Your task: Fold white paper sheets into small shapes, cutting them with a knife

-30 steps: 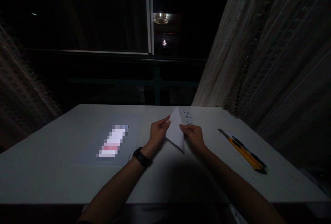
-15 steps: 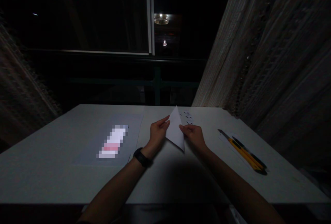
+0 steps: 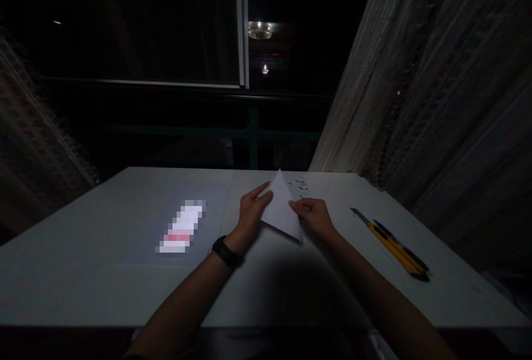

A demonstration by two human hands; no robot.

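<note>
Between my two hands is a folded sheet of white paper (image 3: 281,210), shaped like a triangle with its point upward and away from me. My left hand (image 3: 252,207) pinches its left edge, thumb on the near face. On the right edge, my right hand (image 3: 312,215) grips the paper between thumb and bent fingers. The paper is held above the table, its lower edge casting a shadow. Behind it lies a sheet with dark handwritten marks (image 3: 302,185), partly hidden by the paper and my right hand.
A blurred-out bright phone-like screen (image 3: 180,227) rests on a pale sheet (image 3: 214,210) to the left. At right lie a yellow utility knife (image 3: 390,246) and a dark pen (image 3: 401,243) on paper. Curtains (image 3: 357,83) hang behind the white table (image 3: 83,282), before a dark window.
The folded paper has tilted slightly and its lower part looks wider. My left hand has shifted a little to the left; my right hand stays nearly in place.
</note>
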